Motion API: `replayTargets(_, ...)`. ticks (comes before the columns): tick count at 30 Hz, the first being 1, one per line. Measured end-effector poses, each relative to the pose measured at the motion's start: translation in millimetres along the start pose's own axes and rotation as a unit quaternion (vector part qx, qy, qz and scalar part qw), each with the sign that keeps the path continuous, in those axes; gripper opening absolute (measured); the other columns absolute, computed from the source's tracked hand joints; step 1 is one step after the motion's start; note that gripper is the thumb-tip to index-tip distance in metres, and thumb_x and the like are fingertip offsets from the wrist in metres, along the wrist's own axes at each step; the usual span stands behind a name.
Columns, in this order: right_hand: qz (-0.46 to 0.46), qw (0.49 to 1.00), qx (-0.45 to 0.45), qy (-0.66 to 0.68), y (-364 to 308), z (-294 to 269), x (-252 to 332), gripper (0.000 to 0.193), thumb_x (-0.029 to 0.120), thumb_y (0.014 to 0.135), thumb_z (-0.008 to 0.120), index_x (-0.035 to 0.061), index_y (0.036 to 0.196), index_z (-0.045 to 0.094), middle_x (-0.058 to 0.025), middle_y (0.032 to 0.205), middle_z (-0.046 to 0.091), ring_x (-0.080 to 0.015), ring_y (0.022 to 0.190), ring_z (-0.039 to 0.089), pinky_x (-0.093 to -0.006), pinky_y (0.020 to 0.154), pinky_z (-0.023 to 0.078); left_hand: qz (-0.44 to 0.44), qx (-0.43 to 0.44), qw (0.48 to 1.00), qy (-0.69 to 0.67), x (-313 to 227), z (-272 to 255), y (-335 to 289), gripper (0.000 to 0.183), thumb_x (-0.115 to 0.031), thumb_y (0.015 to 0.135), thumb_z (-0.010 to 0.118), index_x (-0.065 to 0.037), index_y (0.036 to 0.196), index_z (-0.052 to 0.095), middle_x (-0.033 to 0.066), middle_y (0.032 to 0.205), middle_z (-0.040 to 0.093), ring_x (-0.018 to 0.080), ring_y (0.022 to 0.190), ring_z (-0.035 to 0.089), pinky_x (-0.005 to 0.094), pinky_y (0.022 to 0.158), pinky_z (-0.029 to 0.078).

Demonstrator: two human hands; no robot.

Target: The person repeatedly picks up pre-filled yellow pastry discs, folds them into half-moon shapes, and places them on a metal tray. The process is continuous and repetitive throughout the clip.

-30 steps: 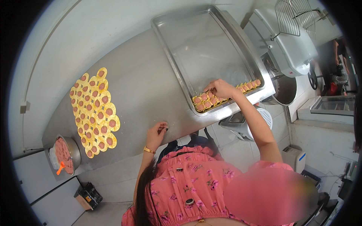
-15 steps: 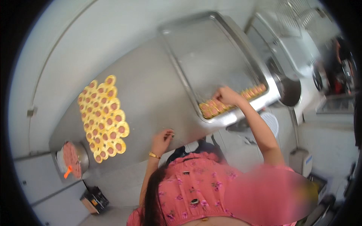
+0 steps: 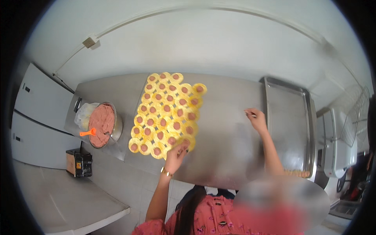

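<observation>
Thin round yellow dough wrappers (image 3: 145, 118), each with a dab of pink filling, lie in close rows on the steel table. My left hand (image 3: 177, 152) is at their near right corner, fingers curled together over a wrapper; whether its edge is pinched is hidden. Above bare steel, between the wrappers and a large metal tray (image 3: 288, 88), my right hand (image 3: 256, 118) is raised with fingertips drawn together and nothing visible in them. Small filled dumplings (image 3: 296, 172) line the tray's near end, partly covered by a blurred patch.
A steel pot of pink filling (image 3: 102, 123) stands to the left, an orange-handled tool (image 3: 87, 132) resting in it. Beside it is a clear plastic bag (image 3: 84, 115). Past the tray stands a white appliance (image 3: 337, 143). A black box (image 3: 79, 163) sits at lower left.
My view has swung left. My right hand has left the dumplings in the tray and is over the table. My left hand has moved from the table's near edge to the wrappers.
</observation>
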State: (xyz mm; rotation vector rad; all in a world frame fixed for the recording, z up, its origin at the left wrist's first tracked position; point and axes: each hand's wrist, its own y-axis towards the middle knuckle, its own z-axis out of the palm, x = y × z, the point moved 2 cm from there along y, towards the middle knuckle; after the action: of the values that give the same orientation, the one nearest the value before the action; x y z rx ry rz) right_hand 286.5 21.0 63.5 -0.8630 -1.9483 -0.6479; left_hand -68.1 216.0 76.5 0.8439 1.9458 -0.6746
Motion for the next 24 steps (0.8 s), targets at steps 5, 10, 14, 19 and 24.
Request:
replayTargets(5, -0.009, 0.996, 0.065, -0.055, 163.6, 163.5, 41.2, 0.023, 0.019, 0.08, 0.066, 0.0068, 0.098, 0.07, -0.011, 0.089, 0.069, -0.024, 0.083, 0.066, -0.0343, 0.076, 0.052, -0.031, -0.16, 0.979, -0.125, 64.0, -68.6, -44.9, 0.019, 0.003, 0.089, 0.055, 0.003, 0.106, 0.063, 0.01, 0.092, 0.066, 0.0143, 0.081, 0.065, 0.0274, 0.072, 0.056)
replayTargets(10, -0.005, 0.995, -0.028, -0.098, 257.5, 290.0, 48.6, 0.023, 0.02, 0.075, 0.067, 0.0062, 0.093, 0.07, -0.0157, 0.079, 0.068, -0.0339, 0.078, 0.065, -0.0402, 0.072, 0.051, -0.155, -0.265, 0.95, -0.061, 117.8, -137.4, -108.5, 0.016, 0.002, 0.088, 0.057, 0.003, 0.102, 0.064, 0.0088, 0.093, 0.066, 0.0137, 0.076, 0.064, 0.0269, 0.067, 0.057)
replayTargets(14, 0.052, 0.986, -0.053, -0.149, 278.5, 336.1, 45.4, 0.019, 0.016, 0.074, 0.066, 0.007, 0.09, 0.07, -0.0146, 0.083, 0.069, -0.0305, 0.082, 0.066, -0.0388, 0.073, 0.051, -0.206, -0.319, 0.923, -0.06, 136.4, -165.5, -134.8, 0.012, 0.0, 0.088, 0.058, 0.004, 0.098, 0.065, 0.0092, 0.091, 0.066, 0.0131, 0.073, 0.064, 0.0253, 0.063, 0.056)
replayTargets(19, 0.095, 0.991, -0.032, -0.09, 289.7, 341.9, 43.7, 0.018, 0.015, 0.076, 0.058, 0.005, 0.087, 0.068, -0.0187, 0.09, 0.066, -0.0323, 0.091, 0.064, -0.0426, 0.074, 0.051, -0.179, -0.303, 0.935, -0.039, 134.8, -173.9, -118.3, 0.012, -0.001, 0.089, 0.059, 0.003, 0.098, 0.065, 0.0086, 0.091, 0.066, 0.0122, 0.071, 0.064, 0.0252, 0.062, 0.055)
replayTargets(24, 0.211, 0.938, -0.016, 0.274, 284.6, 317.0, 40.3, 0.023, 0.016, 0.084, 0.049, 0.0013, 0.1, 0.056, -0.0147, 0.093, 0.063, -0.0264, 0.085, 0.063, -0.0387, 0.073, 0.054, -0.128, -0.246, 0.958, -0.075, 114.3, -172.5, -61.3, 0.014, -0.001, 0.089, 0.059, 0.002, 0.101, 0.065, 0.0074, 0.091, 0.066, 0.0124, 0.075, 0.064, 0.0253, 0.067, 0.054)
